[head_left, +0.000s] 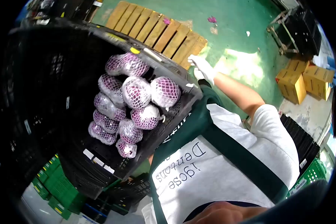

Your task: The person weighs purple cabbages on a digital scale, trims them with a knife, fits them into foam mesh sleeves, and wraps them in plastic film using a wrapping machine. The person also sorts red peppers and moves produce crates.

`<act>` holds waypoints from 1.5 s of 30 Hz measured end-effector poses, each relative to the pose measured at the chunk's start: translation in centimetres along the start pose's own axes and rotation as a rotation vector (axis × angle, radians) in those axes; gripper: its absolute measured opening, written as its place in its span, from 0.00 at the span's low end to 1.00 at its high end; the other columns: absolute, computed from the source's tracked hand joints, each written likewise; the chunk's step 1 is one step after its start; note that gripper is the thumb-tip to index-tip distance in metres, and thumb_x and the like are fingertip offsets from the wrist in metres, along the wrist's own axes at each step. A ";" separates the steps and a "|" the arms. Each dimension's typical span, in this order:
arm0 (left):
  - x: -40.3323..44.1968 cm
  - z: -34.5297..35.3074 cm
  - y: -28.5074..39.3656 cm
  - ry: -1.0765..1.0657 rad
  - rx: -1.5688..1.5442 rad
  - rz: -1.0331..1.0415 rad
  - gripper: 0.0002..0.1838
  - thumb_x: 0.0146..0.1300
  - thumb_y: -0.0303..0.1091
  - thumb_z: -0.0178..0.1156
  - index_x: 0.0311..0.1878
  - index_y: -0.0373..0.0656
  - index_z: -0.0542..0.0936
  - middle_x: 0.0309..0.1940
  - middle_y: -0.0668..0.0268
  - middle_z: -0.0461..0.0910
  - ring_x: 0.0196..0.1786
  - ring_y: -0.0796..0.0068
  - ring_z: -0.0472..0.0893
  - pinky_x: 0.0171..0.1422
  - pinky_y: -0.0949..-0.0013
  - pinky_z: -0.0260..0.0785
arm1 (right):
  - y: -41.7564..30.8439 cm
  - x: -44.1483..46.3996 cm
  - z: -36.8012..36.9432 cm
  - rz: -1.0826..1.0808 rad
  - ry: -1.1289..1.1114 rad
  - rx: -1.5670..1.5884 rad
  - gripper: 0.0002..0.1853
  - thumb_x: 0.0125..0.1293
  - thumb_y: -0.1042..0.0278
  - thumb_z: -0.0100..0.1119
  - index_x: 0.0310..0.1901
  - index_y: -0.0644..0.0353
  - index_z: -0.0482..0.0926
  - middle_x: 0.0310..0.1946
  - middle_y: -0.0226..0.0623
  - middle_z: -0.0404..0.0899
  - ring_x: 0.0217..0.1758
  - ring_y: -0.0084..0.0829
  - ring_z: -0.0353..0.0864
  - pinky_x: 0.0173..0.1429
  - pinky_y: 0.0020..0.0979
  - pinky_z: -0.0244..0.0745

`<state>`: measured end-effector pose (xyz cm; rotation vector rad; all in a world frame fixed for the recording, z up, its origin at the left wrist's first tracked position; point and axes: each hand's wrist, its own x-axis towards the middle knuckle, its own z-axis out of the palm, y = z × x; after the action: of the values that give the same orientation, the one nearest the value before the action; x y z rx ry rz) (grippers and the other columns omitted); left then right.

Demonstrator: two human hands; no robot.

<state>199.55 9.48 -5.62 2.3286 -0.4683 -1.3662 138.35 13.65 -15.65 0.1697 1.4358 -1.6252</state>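
My right hand [204, 69], in a white glove, is beside the outer corner of a large black plastic crate [175, 123]. Its fingers look stretched out, and no object shows in them. Only a sliver of skin, apparently my left arm, shows below the crate's near side; my left hand is out of sight. Inside the crate lie several round purple heads, which look like red cabbages [136, 92], each in white foam netting with shiny wrap. They sit grouped towards the near wall. Dark crate floor shows around them.
A slatted wooden pallet [158, 31] lies on the green floor behind the crate, with purple leaf scraps [212, 19] nearby. Cardboard boxes [292, 84] and a black crate on a wheeled frame [296, 31] stand at right. Green crates [61, 186] are stacked lower left.
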 end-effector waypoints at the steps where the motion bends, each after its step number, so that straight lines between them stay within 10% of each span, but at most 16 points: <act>1: -1.1 -0.2 0.2 0.002 0.033 -0.003 0.20 0.71 0.44 0.48 0.49 0.37 0.79 0.43 0.58 0.81 0.42 0.66 0.81 0.51 0.65 0.76 | 0.8 -0.4 -0.2 0.007 -0.053 0.048 0.27 0.71 0.42 0.49 0.58 0.56 0.77 0.54 0.27 0.79 0.53 0.23 0.74 0.57 0.30 0.65; 5: -4.3 -1.1 1.0 0.028 0.122 0.000 0.20 0.71 0.45 0.48 0.50 0.37 0.79 0.43 0.58 0.81 0.43 0.66 0.80 0.51 0.65 0.76 | 4.3 -0.5 2.9 0.004 -0.141 0.128 0.21 0.73 0.53 0.47 0.54 0.61 0.79 0.53 0.37 0.80 0.59 0.29 0.74 0.67 0.31 0.63; 12: -9.6 -1.4 2.2 0.086 0.186 0.003 0.20 0.72 0.46 0.48 0.50 0.38 0.78 0.43 0.58 0.80 0.43 0.66 0.80 0.52 0.64 0.75 | 1.6 -1.4 3.6 -0.228 -0.198 -0.126 0.23 0.73 0.48 0.49 0.51 0.62 0.79 0.50 0.46 0.80 0.56 0.40 0.77 0.63 0.34 0.68; 29: -14.7 -1.2 2.0 0.161 0.195 -0.040 0.21 0.72 0.48 0.48 0.52 0.39 0.77 0.45 0.58 0.80 0.44 0.65 0.79 0.53 0.63 0.74 | 1.5 0.4 6.9 0.011 -0.029 -0.452 0.26 0.71 0.42 0.46 0.59 0.52 0.74 0.62 0.45 0.69 0.67 0.48 0.67 0.70 0.41 0.62; 45: -7.8 3.1 3.8 0.014 0.269 -0.035 0.22 0.72 0.49 0.48 0.54 0.40 0.76 0.46 0.58 0.79 0.46 0.65 0.79 0.55 0.62 0.72 | 6.1 -0.6 3.5 -0.535 -0.065 -0.644 0.15 0.72 0.64 0.43 0.56 0.54 0.75 0.56 0.39 0.74 0.60 0.43 0.70 0.65 0.38 0.63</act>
<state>192.88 9.33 0.71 2.5694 -0.6449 -1.3751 144.48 11.69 -18.49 -0.6786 1.9821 -1.4507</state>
